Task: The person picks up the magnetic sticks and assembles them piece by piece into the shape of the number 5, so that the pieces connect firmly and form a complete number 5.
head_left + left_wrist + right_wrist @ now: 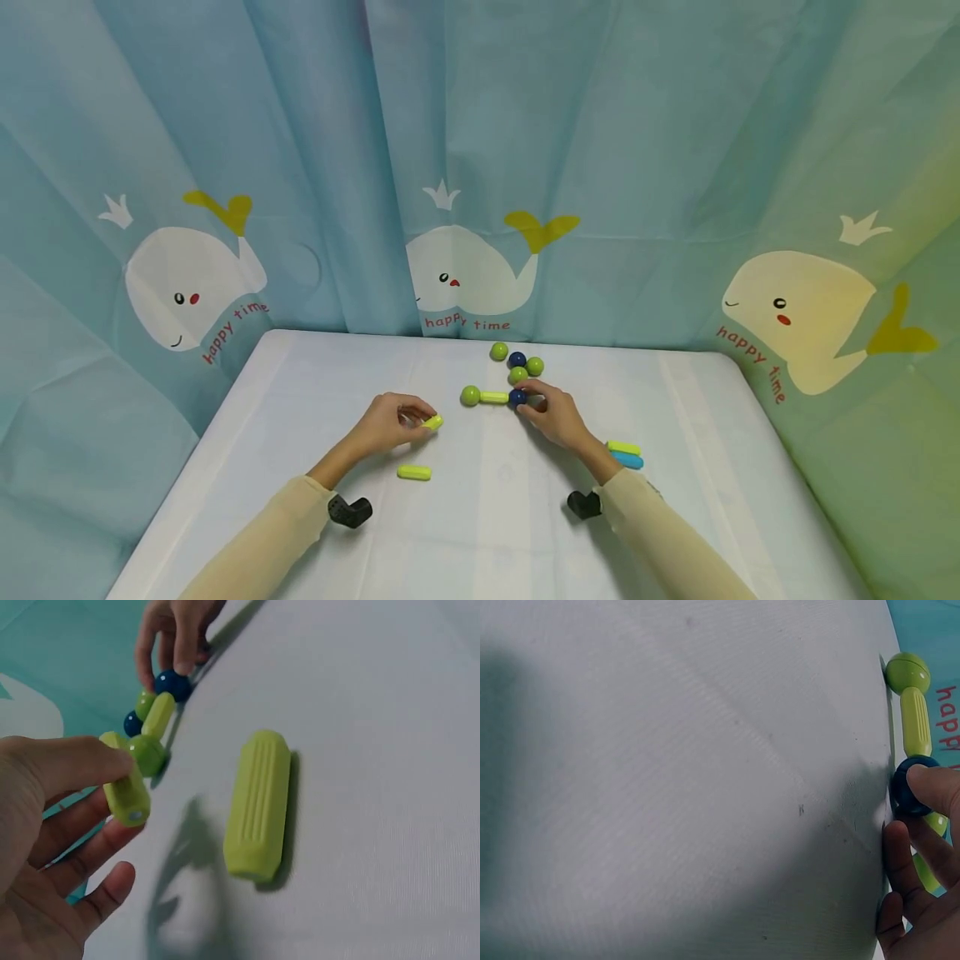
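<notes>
In the head view my left hand pinches a yellow-green magnetic rod between thumb and fingers, above the table. A silvery spot shows on the end of this rod in the left wrist view. A second yellow-green rod lies on the table just below that hand. My right hand pinches a dark blue ball at the right end of a short chain. That chain continues left through a ridged yellow-green rod to a green ball, lying in line on the table.
Behind the chain sit a green ball, another dark blue ball and two more green balls. Near the right forearm a yellow-green rod lies beside a blue rod. A whale-print curtain hangs behind the white table.
</notes>
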Demonstrator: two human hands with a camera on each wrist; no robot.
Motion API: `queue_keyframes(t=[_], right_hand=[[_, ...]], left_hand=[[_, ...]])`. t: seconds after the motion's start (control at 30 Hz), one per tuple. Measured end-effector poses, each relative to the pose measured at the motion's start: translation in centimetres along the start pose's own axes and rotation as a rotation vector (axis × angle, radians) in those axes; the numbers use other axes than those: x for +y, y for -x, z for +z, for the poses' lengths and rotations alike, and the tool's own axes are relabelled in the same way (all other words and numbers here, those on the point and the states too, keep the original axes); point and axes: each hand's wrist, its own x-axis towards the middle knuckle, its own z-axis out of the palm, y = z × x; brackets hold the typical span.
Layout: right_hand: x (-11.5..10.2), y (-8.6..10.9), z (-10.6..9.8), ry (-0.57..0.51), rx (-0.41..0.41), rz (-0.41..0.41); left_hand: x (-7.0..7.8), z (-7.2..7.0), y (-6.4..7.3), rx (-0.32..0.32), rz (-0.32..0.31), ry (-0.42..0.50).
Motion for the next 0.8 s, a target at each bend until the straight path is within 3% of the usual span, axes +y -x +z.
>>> queue_keyframes(t=[0.37,0.8], right_hand=[[0.1,0.0,0.0,0.008,0.006,-0.01],[0.2,0.0,0.0,0.011,0.005,-0.02]], left_hand=[[0.3,1.8,-0.8,0.119,-0.039,0.116],[1.8,4.1,-2.5,0.176,-0.199,0.18]])
